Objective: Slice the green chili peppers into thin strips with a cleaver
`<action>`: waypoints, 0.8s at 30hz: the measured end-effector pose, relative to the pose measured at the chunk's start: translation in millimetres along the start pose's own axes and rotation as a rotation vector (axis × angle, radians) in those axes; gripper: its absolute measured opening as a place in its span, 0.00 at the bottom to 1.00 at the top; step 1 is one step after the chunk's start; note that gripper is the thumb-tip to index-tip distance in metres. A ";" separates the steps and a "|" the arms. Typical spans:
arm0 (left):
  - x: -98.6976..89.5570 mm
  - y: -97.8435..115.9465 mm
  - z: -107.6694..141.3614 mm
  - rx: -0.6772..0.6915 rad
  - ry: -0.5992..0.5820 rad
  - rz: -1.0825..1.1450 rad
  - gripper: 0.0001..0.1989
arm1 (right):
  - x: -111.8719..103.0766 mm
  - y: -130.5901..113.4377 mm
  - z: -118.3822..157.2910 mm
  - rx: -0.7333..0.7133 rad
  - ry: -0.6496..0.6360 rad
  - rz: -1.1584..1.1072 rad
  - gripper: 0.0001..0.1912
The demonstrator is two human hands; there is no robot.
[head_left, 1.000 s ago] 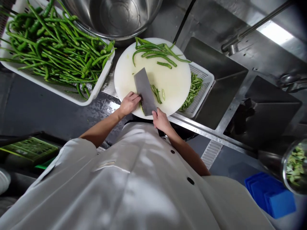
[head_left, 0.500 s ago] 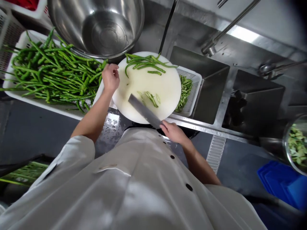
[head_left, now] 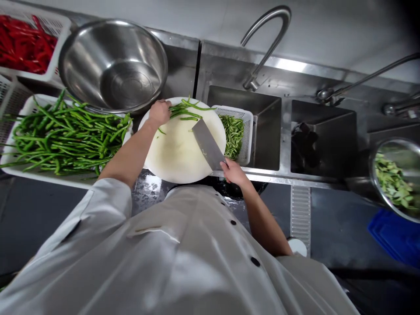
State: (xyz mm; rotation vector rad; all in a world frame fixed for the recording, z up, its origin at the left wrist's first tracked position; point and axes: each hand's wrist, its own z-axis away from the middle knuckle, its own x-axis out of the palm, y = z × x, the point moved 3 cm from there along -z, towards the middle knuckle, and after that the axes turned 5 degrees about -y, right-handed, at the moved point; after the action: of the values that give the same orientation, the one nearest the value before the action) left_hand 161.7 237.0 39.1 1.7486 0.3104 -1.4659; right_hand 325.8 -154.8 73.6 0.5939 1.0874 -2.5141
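Observation:
My left hand [head_left: 160,112] is at the upper left of the round white cutting board [head_left: 177,153], its fingers closed on the ends of some long green peppers [head_left: 187,112]. In my right hand [head_left: 233,171] is the handle of a cleaver [head_left: 208,144], its wide blade slanting over the board's right side. Small bits of pepper stick to the blade. Cut green pieces [head_left: 232,135] lie in a white perforated basket [head_left: 248,135] just right of the board.
A white crate [head_left: 70,178] of whole green peppers stands left. Behind it are a large steel bowl [head_left: 113,65] and a basket of red peppers [head_left: 28,43]. Two sinks [head_left: 267,131] with faucets [head_left: 267,48] lie right, then a bowl of leafy pieces [head_left: 393,181].
My left hand has moved from the board's left edge onto the peppers. The cleaver has shifted right, and the slices have gone from the board's middle. The view has shifted too.

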 end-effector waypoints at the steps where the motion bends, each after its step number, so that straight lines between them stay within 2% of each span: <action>1: 0.0 -7.1 4.1 -0.003 -0.011 -0.005 0.08 | 0.3 0.1 1.0 -0.009 -0.009 -0.001 0.10; 4: -7.1 -26.7 20.9 0.003 0.002 -0.014 0.08 | 2.7 -0.2 3.6 -0.035 -0.038 -0.015 0.09; 7: -25.5 -36.3 42.2 0.034 0.105 0.001 0.09 | 3.9 2.2 2.7 -0.050 -0.066 -0.043 0.08; 11: -52.0 -29.3 82.0 0.010 0.195 0.016 0.11 | 3.6 9.1 -1.9 -0.051 -0.107 -0.107 0.09; 13: -53.6 -17.9 109.6 -0.061 0.198 0.023 0.12 | 2.2 12.1 -1.0 -0.052 -0.127 -0.107 0.10; 15: -42.0 -2.5 141.3 -0.166 0.185 0.032 0.13 | -0.3 13.5 4.8 -0.056 -0.147 -0.049 0.11; 19: 8.8 31.7 200.7 -0.416 0.073 0.064 0.12 | -7.4 4.3 28.3 -0.113 -0.108 0.278 0.13; 21: 31.7 46.1 220.2 -0.487 0.049 0.057 0.13 | -7.0 -9.5 38.7 -0.139 -0.104 0.474 0.15; 24: 50.4 57.9 234.5 -0.537 0.083 0.018 0.14 | 2.5 -40.8 40.7 -0.150 -0.168 0.669 0.18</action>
State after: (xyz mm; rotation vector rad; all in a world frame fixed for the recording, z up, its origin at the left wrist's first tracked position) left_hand 48.2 18.8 19.6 1.3694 0.6625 -1.1599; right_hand 295.2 -159.0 122.3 0.5729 0.8277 -1.8505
